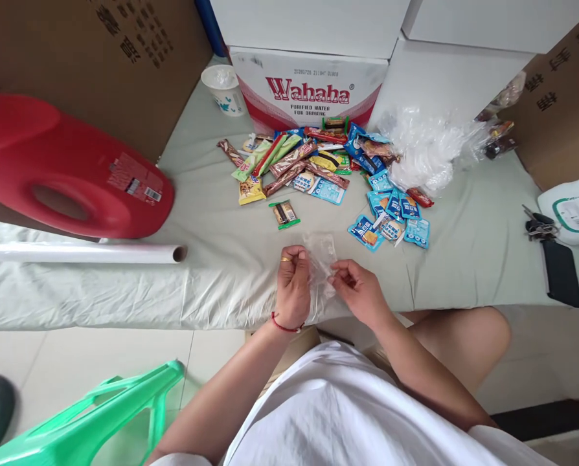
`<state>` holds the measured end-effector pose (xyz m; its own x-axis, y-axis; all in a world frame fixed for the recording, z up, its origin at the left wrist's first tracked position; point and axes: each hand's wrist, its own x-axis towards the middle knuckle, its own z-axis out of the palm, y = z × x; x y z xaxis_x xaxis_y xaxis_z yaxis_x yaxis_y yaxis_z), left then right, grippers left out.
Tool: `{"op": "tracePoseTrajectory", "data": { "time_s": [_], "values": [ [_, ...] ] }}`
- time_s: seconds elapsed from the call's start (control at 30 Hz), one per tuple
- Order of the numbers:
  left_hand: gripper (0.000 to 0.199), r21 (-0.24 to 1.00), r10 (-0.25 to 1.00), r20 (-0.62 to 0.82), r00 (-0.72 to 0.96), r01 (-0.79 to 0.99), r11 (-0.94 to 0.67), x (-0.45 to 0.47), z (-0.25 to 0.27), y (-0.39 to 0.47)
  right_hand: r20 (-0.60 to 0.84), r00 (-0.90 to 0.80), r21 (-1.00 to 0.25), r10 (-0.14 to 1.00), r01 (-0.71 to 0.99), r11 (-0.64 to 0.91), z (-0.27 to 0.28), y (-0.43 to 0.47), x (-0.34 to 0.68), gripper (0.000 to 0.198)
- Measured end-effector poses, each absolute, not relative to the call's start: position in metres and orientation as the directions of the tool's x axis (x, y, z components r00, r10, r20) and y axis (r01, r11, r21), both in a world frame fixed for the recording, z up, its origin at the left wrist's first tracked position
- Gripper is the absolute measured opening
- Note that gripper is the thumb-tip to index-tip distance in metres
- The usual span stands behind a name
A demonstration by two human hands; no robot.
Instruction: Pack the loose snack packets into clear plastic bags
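A small clear plastic bag is stretched between my two hands at the near edge of the covered table. My left hand, with a ring and a red bracelet, pinches its left side. Thumb and fingers of my right hand are closed on its right side. Just beyond the bag lies a single green-ended snack packet. Farther back is a pile of wrapped snack bars. Several blue snack packets are spread to the right of the bag.
Crumpled clear bags are heaped at back right. White boxes stand behind the snacks, a paper cup beside them. At left are a red jug and a white roll; a green stool stands below. Keys and a black phone lie right.
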<state>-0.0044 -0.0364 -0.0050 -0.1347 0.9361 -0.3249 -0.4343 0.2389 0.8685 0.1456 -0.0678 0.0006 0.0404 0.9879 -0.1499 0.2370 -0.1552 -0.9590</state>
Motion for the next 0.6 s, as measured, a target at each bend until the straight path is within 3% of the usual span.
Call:
{"op": "tracePoseTrajectory", "data": {
  "time_s": [0.1, 0.2, 0.3, 0.4, 0.5, 0.6],
  "values": [
    [0.037, 0.901, 0.948, -0.233, -0.217, -0.416, 0.126, -0.014, -0.005, -0.03, -0.185, 0.154, -0.976, 0.971, 0.086, -0.199, -0.005, -0.062, 0.157, 0.027],
    [0.037, 0.892, 0.92, -0.263, -0.29, -0.436, 0.118, -0.025, -0.005, -0.021, -0.241, 0.281, -0.971, 0.929, -0.071, -0.23, -0.006, -0.065, 0.182, 0.034],
    [0.035, 0.888, 0.896, -0.289, -0.336, -0.444, 0.12, -0.03, -0.005, -0.015, -0.285, 0.334, -0.958, 0.898, -0.09, -0.271, -0.008, -0.076, 0.211, 0.038],
    [0.035, 0.877, 0.901, -0.302, -0.312, -0.461, 0.135, -0.028, -0.004, -0.011, -0.206, 0.419, -0.954, 0.885, 0.117, -0.277, -0.007, -0.091, 0.231, 0.037],
    [0.037, 0.866, 0.921, -0.297, -0.251, -0.477, 0.149, -0.021, -0.001, -0.011, 0.14, 0.492, -0.859, 0.86, 0.492, -0.142, 0.004, -0.1, 0.229, 0.025],
    [0.038, 0.842, 0.928, -0.319, -0.195, -0.507, 0.183, -0.012, 0.004, -0.013, 0.396, 0.215, -0.71, 0.893, 0.689, 0.149, 0.018, -0.095, 0.199, 0.013]
  ]
}}
